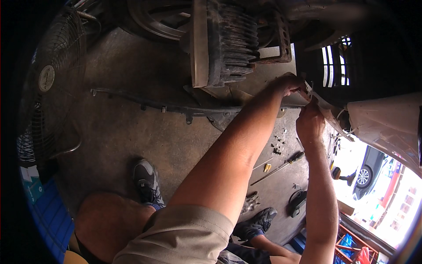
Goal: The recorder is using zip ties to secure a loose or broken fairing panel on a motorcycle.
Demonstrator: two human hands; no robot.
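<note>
Left hand [289, 83] has its fingers bent in at the upper end of a pale strip [324, 105], and the right hand [311, 121], just below it, is curled against the same strip; shadow hides their fingertips, so I cannot tell what either pinches. That strip runs down to the right, beside the right hand, to thin white ties [350, 131] and a large pale panel [387, 123]. Work at the strip seems unfinished: both hands are on it, and small fasteners [278, 145] lie loose below the hands, beyond them a screwdriver [296, 156].

For room, the panel's edge bounds the right hand on its right, and a finned block [235, 48] hangs up and left of the left hand. A long dark trim bar [189, 112] crosses the ground left of both hands; more open floor [110, 136] spreads past it, toward a fan [46, 79] at far left.
</note>
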